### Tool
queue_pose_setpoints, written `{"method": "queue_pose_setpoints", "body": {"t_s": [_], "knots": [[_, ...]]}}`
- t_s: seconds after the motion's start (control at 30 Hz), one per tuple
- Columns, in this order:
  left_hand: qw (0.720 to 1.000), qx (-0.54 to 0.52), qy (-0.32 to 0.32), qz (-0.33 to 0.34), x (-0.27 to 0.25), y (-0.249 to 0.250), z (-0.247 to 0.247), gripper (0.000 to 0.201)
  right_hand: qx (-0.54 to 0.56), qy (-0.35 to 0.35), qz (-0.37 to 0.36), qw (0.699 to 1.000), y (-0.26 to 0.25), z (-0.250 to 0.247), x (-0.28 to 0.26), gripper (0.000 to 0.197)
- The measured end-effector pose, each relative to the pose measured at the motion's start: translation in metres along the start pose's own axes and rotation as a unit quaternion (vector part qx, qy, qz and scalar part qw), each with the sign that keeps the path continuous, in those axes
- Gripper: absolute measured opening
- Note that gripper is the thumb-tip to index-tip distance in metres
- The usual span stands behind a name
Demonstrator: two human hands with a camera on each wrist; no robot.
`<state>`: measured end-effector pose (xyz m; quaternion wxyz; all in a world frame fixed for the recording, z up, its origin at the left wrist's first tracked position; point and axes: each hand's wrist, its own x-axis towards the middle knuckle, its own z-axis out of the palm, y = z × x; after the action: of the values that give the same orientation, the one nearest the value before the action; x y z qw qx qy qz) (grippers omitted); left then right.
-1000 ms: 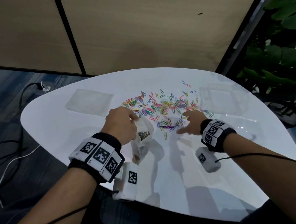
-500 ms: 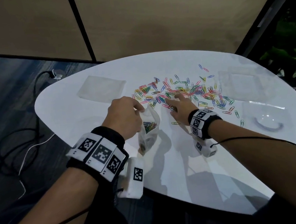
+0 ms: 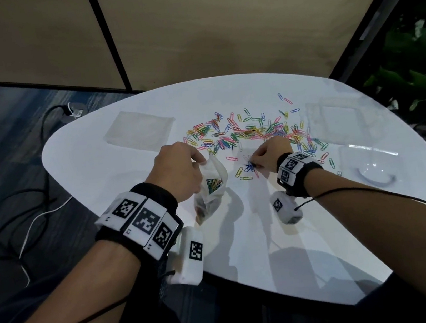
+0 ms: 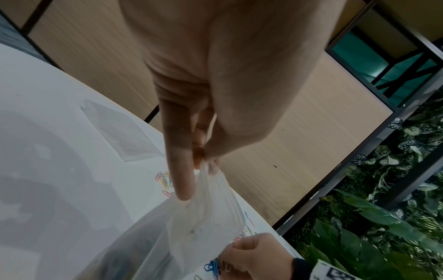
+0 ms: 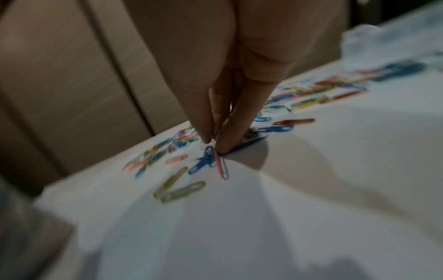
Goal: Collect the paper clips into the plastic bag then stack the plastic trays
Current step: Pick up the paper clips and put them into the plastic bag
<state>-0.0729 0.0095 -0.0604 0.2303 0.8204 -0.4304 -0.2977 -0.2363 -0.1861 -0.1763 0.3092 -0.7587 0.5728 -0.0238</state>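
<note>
My right hand (image 3: pixel 271 152) has come back from the thick of the paper clips (image 3: pixel 251 132) to the near fringe of the scatter, on the side toward the plastic bag (image 3: pixel 211 186); half a second ago it was reaching into the pile's middle, farther from me. Its fingertips (image 5: pixel 221 145) now pinch down narrow on the table (image 3: pixel 247 253), closed over a small cluster of blue clips (image 5: pixel 203 161) and a pink one touching them. Whether the cluster is lifted yet I cannot tell; it looks still on the surface. My left hand (image 3: pixel 180 171) keeps its pinch on the bag's upper edge, holding the mouth up just beside the near-left end of the scatter; a few clips already lie inside. Judgement: a fresh handful is being gathered close to the bag, so the next transfer is short. Most clips remain on the table, so collection is early. The two clear trays, one left of the scatter (image 3: pixel 139 129) and one right of it (image 3: pixel 338 117), sit well apart, unstacked. Risk: loose clips slipping from so narrow a pinch.
</note>
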Motion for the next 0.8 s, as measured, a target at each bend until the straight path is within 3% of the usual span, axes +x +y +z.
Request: {"method": "queue_pose_setpoints", "body": {"t_s": [0.07,0.17,0.23,0.3,0.37,0.4,0.53,0.6,0.67,0.73,0.8], "knots": [[1.000,-0.003,-0.011,-0.006,0.001,0.002,0.002,0.027,0.178,-0.052,0.065,0.981,0.008,-0.007,-0.004,0.015],[0.999,-0.015,-0.031,-0.016,0.001,0.006,0.005,0.027,0.426,-0.109,0.127,0.889,0.002,-0.024,-0.018,0.015],[0.999,-0.023,-0.034,-0.024,0.002,0.010,0.007,0.028,0.498,-0.158,0.098,0.847,-0.014,-0.038,-0.033,0.012],[0.999,-0.029,-0.034,-0.028,0.002,0.015,0.010,0.028,0.512,-0.207,0.041,0.832,-0.034,-0.051,-0.053,0.017],[0.998,-0.040,-0.039,-0.029,0.002,0.019,0.015,0.026,0.478,-0.219,-0.011,0.851,-0.048,-0.054,-0.074,0.017],[0.997,-0.049,-0.043,-0.031,0.002,0.021,0.017,0.025,0.438,-0.209,-0.030,0.874,-0.054,-0.051,-0.084,0.014],[0.995,-0.076,-0.048,-0.033,0.001,0.031,0.022,0.022,0.151,-0.105,-0.144,0.972,-0.059,-0.034,-0.110,0.011],[0.995,-0.083,-0.047,-0.024,0.002,0.035,0.023,0.021,0.049,-0.073,-0.195,0.977,-0.057,-0.035,-0.115,0.017],[0.994,-0.094,-0.045,-0.018,0.004,0.039,0.024,0.020,0.043,-0.091,-0.228,0.968,-0.055,-0.042,-0.120,0.025],[0.993,-0.109,-0.043,-0.019,0.005,0.041,0.025,0.021,0.113,-0.100,-0.230,0.962,-0.048,-0.051,-0.119,0.028],[0.992,-0.118,-0.041,-0.020,0.008,0.042,0.027,0.023,0.217,-0.051,-0.170,0.960,-0.027,-0.059,-0.104,0.030]]}}
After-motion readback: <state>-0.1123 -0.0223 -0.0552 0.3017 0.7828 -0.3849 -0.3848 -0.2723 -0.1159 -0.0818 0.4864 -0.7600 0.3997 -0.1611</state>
